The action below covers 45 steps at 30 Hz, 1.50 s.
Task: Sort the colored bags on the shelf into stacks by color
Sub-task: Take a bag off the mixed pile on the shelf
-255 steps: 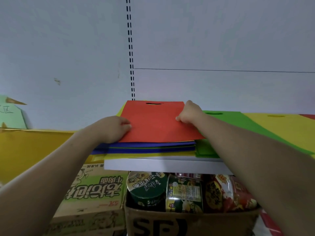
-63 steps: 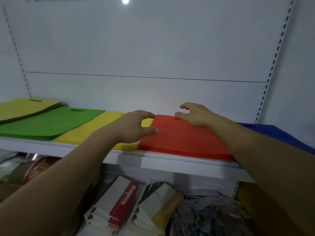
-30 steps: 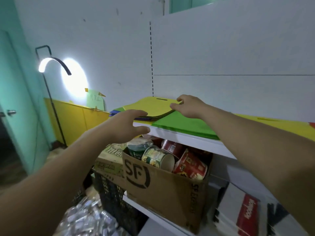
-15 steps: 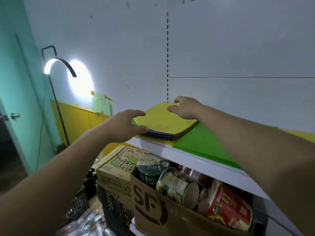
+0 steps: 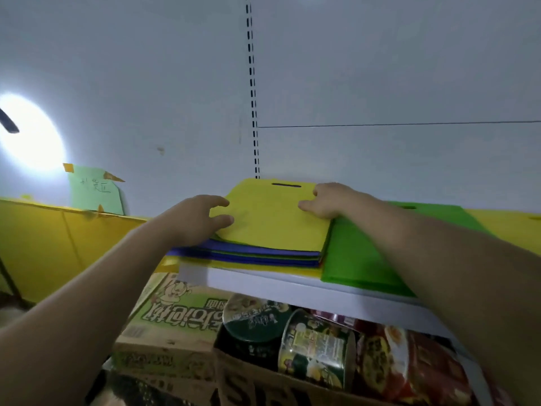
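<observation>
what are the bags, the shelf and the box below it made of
Bags: thin matte sheet, probably non-woven fabric; dull and flat, with a punched handle slot. Shelf: smooth white, likely painted metal, judging by its thin hard edge. Box: brown cardboard, plain matte with black print.

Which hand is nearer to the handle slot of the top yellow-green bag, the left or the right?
The right hand. It rests on the top yellow-green bag just right of the handle slot; the left hand is at the bag's left edge, farther away.
</observation>
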Available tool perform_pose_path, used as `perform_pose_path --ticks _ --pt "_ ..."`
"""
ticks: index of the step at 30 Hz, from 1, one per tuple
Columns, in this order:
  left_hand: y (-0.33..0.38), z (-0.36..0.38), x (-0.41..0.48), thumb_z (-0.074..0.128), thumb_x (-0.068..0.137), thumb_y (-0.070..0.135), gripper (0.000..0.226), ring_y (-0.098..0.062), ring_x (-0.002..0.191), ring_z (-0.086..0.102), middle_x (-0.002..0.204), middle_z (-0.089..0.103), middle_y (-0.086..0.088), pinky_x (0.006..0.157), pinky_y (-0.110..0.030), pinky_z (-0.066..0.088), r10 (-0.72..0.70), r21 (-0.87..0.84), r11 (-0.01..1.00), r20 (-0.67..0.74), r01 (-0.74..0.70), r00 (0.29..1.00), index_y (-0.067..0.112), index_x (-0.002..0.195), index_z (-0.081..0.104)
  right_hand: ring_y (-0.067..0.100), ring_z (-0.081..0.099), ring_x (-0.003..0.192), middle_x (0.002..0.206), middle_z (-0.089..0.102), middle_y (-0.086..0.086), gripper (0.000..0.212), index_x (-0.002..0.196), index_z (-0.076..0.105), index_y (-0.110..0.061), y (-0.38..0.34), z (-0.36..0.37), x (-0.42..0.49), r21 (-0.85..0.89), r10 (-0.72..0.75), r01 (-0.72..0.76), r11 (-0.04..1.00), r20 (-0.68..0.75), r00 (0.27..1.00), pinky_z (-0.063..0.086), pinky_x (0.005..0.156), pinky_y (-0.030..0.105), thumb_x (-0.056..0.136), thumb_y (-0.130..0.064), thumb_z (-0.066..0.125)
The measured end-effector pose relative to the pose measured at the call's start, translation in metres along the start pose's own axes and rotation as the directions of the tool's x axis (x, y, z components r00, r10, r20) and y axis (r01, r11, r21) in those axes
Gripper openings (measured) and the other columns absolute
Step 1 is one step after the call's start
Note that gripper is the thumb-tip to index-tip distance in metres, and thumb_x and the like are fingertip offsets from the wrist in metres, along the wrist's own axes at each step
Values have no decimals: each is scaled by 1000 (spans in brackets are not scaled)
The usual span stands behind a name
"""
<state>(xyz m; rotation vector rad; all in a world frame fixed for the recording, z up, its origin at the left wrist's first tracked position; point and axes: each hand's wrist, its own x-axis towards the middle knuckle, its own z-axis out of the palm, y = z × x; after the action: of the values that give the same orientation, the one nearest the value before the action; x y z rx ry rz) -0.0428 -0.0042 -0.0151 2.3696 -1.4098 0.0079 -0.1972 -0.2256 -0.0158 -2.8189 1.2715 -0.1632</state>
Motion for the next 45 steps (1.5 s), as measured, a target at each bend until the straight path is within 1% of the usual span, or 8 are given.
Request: perform_pose_path --ticks 7,17,20,22,25,31,38,45 --pt "-33 4 30 44 94 50 55 -23 136 33 151 33 -3 108 -33 26 115 19 993 167 -119 979 25 143 38 32 49 121 137 49 14 77 133 50 -9 -8 2 -9 -66 255 -254 965 2 967 43 98 36 86 -70 41" --pt "-41 3 29 34 100 39 39 -22 113 49 131 54 -4 91 -29 35 224 -53 974 201 -218 954 21 128 55 30 54 108 121 53 14 71 137 32 -7 -20 6 -13 120 293 -273 954 -202 934 42 75 32 83 -35 68" --pt "-43 1 31 36 100 37 38 -22 117 48 133 52 -4 95 -30 36 205 -41 979 191 -201 960 21 128 55 27 53 91 99 52 10 51 128 36 -4 -16 3 -9 257 329 -267 929 -236 914 38 60 29 86 -16 62" --pt "-44 -1 35 37 100 37 37 -23 120 47 135 51 -4 96 -30 35 182 -32 983 184 -180 966 22 129 54 23 48 75 79 45 4 14 94 46 -7 -14 -1 -6 381 379 -269 885 -251 891 29 49 27 86 -9 57" --pt "-45 0 38 39 98 40 39 -23 123 45 138 48 -5 99 -32 34 151 -38 988 176 -147 973 22 130 52 22 44 64 67 42 4 26 64 40 -11 -12 -6 -5 543 406 -204 815 -284 869 29 48 28 85 -8 55" --pt "-51 3 45 53 92 43 54 -26 126 44 143 43 -8 101 -35 36 88 -194 979 94 -68 992 21 140 40 24 58 85 96 61 9 17 101 63 -3 -18 -20 -14 825 435 91 557 -383 815 50 78 37 91 -16 55" --pt "-54 -5 45 67 86 24 72 -25 99 53 125 53 -11 78 -34 41 -20 -636 772 -43 -12 999 16 146 28 12 58 73 85 61 -2 6 96 61 -13 -23 -41 -25 923 531 256 287 -376 760 47 58 23 93 -16 56" --pt "-54 -19 34 61 88 12 19 -27 91 61 105 63 -21 87 -43 50 44 -795 604 -28 -49 999 2 104 61 14 59 72 85 63 -1 7 98 61 -15 -28 -56 -39 931 592 280 235 -365 719 48 58 24 93 -18 57"
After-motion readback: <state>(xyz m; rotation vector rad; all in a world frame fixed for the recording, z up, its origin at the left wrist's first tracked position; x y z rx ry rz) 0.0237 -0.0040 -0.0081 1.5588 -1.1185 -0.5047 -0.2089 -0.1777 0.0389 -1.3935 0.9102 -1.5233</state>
